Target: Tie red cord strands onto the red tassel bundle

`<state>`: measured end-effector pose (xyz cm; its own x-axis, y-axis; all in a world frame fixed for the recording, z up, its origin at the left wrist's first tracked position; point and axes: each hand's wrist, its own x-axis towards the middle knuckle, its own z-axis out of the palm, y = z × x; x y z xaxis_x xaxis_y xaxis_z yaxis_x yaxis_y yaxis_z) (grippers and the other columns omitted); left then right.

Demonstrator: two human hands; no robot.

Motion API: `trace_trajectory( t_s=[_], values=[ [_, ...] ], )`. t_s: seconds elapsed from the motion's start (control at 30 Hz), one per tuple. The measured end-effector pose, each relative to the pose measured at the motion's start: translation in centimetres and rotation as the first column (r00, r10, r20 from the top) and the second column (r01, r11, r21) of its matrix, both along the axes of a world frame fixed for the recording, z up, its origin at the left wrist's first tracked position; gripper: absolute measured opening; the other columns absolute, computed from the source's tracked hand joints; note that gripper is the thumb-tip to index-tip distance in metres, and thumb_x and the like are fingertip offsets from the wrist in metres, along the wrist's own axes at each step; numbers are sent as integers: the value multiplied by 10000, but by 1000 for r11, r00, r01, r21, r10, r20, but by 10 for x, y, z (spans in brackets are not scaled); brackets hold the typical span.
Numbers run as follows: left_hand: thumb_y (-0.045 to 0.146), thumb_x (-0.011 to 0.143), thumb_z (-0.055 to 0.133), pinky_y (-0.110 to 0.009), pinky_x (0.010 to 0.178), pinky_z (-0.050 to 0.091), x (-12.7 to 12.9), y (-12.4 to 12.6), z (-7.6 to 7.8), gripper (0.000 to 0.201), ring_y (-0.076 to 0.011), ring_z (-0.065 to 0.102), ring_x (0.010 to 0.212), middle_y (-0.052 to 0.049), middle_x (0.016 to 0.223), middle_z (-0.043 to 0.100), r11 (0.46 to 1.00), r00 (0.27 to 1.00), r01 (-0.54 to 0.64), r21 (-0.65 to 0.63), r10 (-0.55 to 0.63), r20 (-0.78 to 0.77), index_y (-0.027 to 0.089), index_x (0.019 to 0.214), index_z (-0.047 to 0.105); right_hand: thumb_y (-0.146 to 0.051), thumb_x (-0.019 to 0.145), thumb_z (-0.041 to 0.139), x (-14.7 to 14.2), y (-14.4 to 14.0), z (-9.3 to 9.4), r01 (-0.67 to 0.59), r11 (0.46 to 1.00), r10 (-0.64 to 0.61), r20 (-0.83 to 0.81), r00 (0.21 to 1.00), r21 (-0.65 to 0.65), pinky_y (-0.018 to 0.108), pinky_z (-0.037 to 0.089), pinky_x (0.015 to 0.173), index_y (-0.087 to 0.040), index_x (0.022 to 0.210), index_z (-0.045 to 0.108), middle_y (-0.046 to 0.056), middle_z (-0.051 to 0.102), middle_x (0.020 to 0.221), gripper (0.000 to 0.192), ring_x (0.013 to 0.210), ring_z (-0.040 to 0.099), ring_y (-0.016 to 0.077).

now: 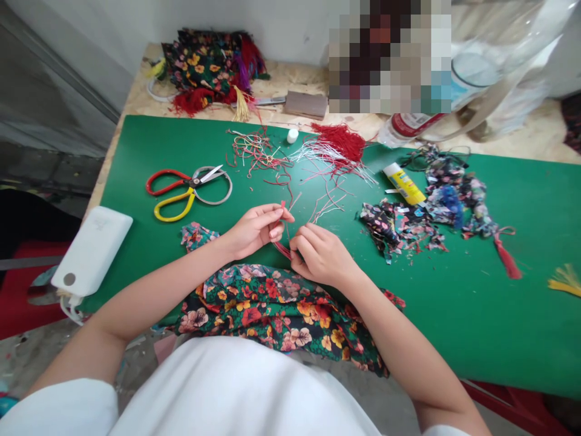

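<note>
My left hand (258, 230) pinches a short red thread piece (283, 206) between thumb and fingertips, above the green mat (290, 188). Close beside it, my right hand (321, 253) has its fingers curled shut on thin red cords (282, 249) that run between the two hands. Pale pink cord ends (330, 204) stick out beyond the right knuckles. Which strand each fingertip grips is partly hidden. Beneath both wrists lies crumpled floral fabric (272, 303), dark with red and yellow flowers, which hangs over the mat's near edge.
Scissors (193, 184) and a white power bank (93, 251) lie left. Ahead are tangled cord scraps (258, 150), a white cap (293, 135) and red threads (338, 145). A glue stick (405, 183) and fabric scraps (399, 230) lie right. Floral pouches (206, 63) sit behind.
</note>
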<state>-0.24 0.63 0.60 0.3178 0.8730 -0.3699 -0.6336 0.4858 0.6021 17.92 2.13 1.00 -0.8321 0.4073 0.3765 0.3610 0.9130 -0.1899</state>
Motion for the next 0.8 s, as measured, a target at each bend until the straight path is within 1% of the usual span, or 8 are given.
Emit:
trace_trajectory(
  t_s=[0.23, 0.4, 0.47, 0.53, 0.6, 0.67, 0.73, 0.8],
  values=[
    [211, 816, 602, -167, 468, 350, 0, 0, 1, 99, -14, 435, 472, -9, 742, 611, 1000, 1000, 4, 10, -4, -6, 116, 793, 619, -107, 796, 451, 0, -3, 2, -120, 992, 121, -8, 993, 24, 261, 396, 605, -192, 670, 493, 16, 483, 629, 158, 627, 406, 142],
    [231, 790, 632, -170, 465, 341, 1, 0, 3, 122, -8, 419, 461, -4, 741, 606, 1000, 999, 17, 15, -16, -38, 111, 779, 612, -131, 803, 463, 1, -3, 3, -164, 986, 164, -28, 986, -27, 258, 376, 583, -196, 668, 492, 6, 472, 607, 152, 613, 407, 139],
    [248, 773, 650, -175, 471, 345, 1, -1, 4, 146, -10, 426, 459, 0, 721, 601, 998, 997, 46, 31, -44, -65, 107, 767, 613, -165, 815, 477, 2, -3, 3, -143, 985, 135, -89, 987, -92, 260, 365, 569, -198, 695, 495, 1, 479, 613, 126, 600, 408, 135],
    [272, 753, 671, -183, 480, 355, 1, -1, 4, 178, -17, 443, 467, -1, 712, 604, 994, 992, 93, 51, -88, -95, 104, 744, 613, -187, 838, 478, 3, -3, 2, -36, 978, -6, -201, 980, -208, 258, 364, 559, -197, 750, 499, -5, 485, 626, 91, 582, 414, 124],
    [300, 734, 690, -189, 489, 362, 1, -2, 5, 213, -25, 456, 480, -5, 703, 610, 987, 983, 146, 72, -136, -126, 103, 717, 611, -206, 866, 478, 3, -3, 0, 103, 924, -224, -300, 927, -369, 249, 375, 552, -192, 835, 510, -12, 495, 648, 46, 569, 430, 111],
    [329, 720, 701, -193, 494, 363, 2, -2, 6, 244, -30, 461, 490, -12, 703, 620, 978, 973, 187, 95, -171, -157, 102, 699, 612, -249, 889, 484, 3, -2, -2, 168, 831, -387, -333, 860, -531, 241, 387, 542, -191, 939, 523, -14, 519, 680, 85, 562, 450, 101],
    [355, 713, 704, -196, 495, 354, 3, -2, 6, 268, -32, 457, 492, -12, 691, 619, 969, 962, 216, 116, -191, -194, 103, 693, 615, -315, 899, 496, 2, -1, -5, 148, 745, -449, -326, 832, -650, 239, 394, 531, -195, 1004, 539, -8, 554, 712, 165, 561, 468, 98],
    [373, 713, 701, -198, 494, 345, 3, -3, 5, 284, -32, 450, 490, -14, 690, 621, 963, 952, 237, 131, -204, -229, 103, 693, 613, -359, 903, 494, 0, 0, -7, 112, 684, -470, -318, 824, -721, 239, 397, 525, -197, 993, 568, -2, 580, 727, 200, 565, 484, 98]
  ],
)
